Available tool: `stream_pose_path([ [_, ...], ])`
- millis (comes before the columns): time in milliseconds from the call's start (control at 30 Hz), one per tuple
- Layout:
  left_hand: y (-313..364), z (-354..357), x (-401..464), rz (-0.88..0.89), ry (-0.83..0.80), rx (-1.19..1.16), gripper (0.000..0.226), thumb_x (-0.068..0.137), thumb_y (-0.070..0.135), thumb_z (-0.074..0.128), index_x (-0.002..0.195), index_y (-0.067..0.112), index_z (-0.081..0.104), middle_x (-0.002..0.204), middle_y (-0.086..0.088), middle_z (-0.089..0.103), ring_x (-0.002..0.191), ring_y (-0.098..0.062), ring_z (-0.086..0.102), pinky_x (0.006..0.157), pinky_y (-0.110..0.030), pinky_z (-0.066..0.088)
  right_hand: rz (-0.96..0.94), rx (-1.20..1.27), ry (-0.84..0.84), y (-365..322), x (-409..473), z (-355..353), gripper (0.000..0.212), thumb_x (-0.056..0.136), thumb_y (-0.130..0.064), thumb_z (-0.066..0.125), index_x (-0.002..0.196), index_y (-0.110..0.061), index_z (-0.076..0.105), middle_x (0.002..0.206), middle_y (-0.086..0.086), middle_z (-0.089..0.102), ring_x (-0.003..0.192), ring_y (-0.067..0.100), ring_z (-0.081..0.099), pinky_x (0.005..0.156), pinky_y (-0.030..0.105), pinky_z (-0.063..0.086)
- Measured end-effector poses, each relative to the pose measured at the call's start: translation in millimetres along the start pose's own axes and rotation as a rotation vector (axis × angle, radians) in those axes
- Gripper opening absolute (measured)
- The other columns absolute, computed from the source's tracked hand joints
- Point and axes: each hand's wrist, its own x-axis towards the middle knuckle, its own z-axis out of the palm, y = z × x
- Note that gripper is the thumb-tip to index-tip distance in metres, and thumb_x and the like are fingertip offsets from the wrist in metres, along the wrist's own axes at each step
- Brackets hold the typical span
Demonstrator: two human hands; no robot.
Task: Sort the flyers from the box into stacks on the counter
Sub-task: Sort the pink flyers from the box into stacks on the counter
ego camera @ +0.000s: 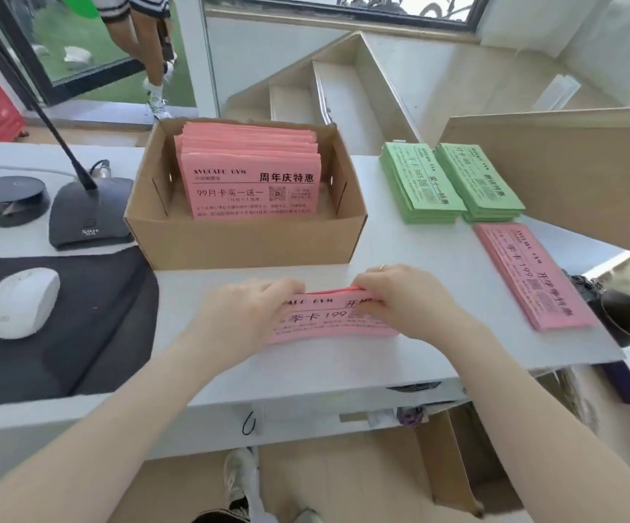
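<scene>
On the table the box stands at centre, flyers upright in it. Left of it sit a microphone base and a mouse on a pad. Right lie two stacks side by side, a third stack before them. Before the box, both hands rest on a bundle.

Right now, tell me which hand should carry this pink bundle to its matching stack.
Probably the right hand. It grips the pink bundle on the side nearer the matching pink stack at the counter's right; the left hand would have to cross over.
</scene>
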Motion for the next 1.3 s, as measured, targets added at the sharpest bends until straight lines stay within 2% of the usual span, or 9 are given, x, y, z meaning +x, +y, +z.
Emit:
stream_pose_path([
  [233,4.3,15.9,-18.1,-0.232,0.037,-0.093,0.016,0.084,0.026,0.057,0.100,0.025,0.056,0.083,0.007,0.065,0.075,-0.007,0.053,0.059,-0.023,0.049,0.103,0.206,0.068,16.6,-19.5,13.9,0.013,0.080,-0.033,0.066,0.088,-0.023,0.063,0.074,-0.010,0.057,0.076,0.015,0.050,0.060,0.027,0.035],
  [367,7.3,18.1,-31.9,-0.755,0.079,-0.728,0.033,0.080,0.016,0.071,0.100,0.034,0.053,0.087,-0.004,0.068,0.080,-0.010,0.063,0.079,-0.024,0.050,0.277,0.982,0.263,38.0,-43.6,28.3,0.013,0.076,-0.004,0.071,0.077,-0.016,0.066,0.070,-0.006,0.064,0.063,-0.001,0.056,0.060,0.010,0.041],
  [467,11.7,30.7,-36.2,-0.820,0.104,-0.959,0.033,0.085,0.002,0.062,0.101,0.028,0.050,0.094,-0.003,0.064,0.090,-0.018,0.059,0.085,-0.033,0.048,0.303,1.375,0.267,31.9,-49.2,53.2,0.017,0.074,0.000,0.070,0.087,-0.009,0.065,0.081,-0.002,0.069,0.079,0.007,0.064,0.072,0.017,0.048],
  [733,23.9,45.9,-30.2,-0.740,0.129,-0.989,0.026,0.089,-0.002,0.053,0.115,0.000,0.052,0.113,-0.015,0.064,0.108,-0.021,0.061,0.092,-0.032,0.049,0.305,1.444,0.522,32.1,-51.4,63.8,0.015,0.080,0.006,0.062,0.092,-0.003,0.059,0.087,0.005,0.069,0.085,0.016,0.065,0.076,0.025,0.052],
  [867,32.1,63.5,-24.2,-0.771,0.074,-0.831,0.029,0.093,0.009,0.051,0.120,0.018,0.049,0.114,0.001,0.064,0.108,-0.015,0.059,0.098,-0.039,0.045,0.418,1.298,0.393,36.9,-58.5,80.7,0.022,0.086,-0.006,0.061,0.105,-0.016,0.065,0.102,-0.002,0.069,0.096,0.012,0.065,0.084,0.028,0.051],
  [1000,43.2,59.6,-1.9,-0.679,0.071,-0.689,0.033,0.093,0.010,0.051,0.118,0.030,0.046,0.101,0.018,0.060,0.092,0.008,0.056,0.079,-0.005,0.042,0.411,1.361,0.374,50.2,-69.5,65.9,0.028,0.081,-0.009,0.066,0.108,-0.017,0.065,0.100,-0.007,0.071,0.092,0.006,0.067,0.073,0.016,0.052],
  [1100,53.0,55.2,14.0,-0.572,0.041,-0.671,0.037,0.092,0.008,0.052,0.100,0.043,0.044,0.096,0.023,0.058,0.084,0.017,0.054,0.071,-0.002,0.040,0.439,1.343,0.353,69.1,-87.0,57.2,0.032,0.078,-0.006,0.069,0.108,-0.017,0.064,0.101,-0.001,0.072,0.095,0.016,0.067,0.080,0.029,0.053],
  [1200,64.6,56.7,34.2,-0.475,-0.055,-0.641,0.034,0.091,0.007,0.052,0.100,0.040,0.046,0.091,0.020,0.060,0.078,0.016,0.054,0.069,-0.002,0.040,0.488,1.238,0.419,94.9,-103.6,47.5,0.028,0.080,-0.008,0.068,0.101,-0.025,0.061,0.099,0.004,0.070,0.095,0.022,0.066,0.086,0.038,0.052],
  [1300,74.2,61.4,63.8,-0.367,-0.179,-0.604,0.025,0.091,0.009,0.053,0.106,0.028,0.051,0.090,0.011,0.064,0.078,0.005,0.059,0.069,-0.008,0.043,0.449,1.020,0.401,116.8,-116.8,29.8,0.017,0.081,-0.017,0.068,0.095,-0.026,0.066,0.096,-0.002,0.069,0.092,0.012,0.064,0.084,0.023,0.048],
])
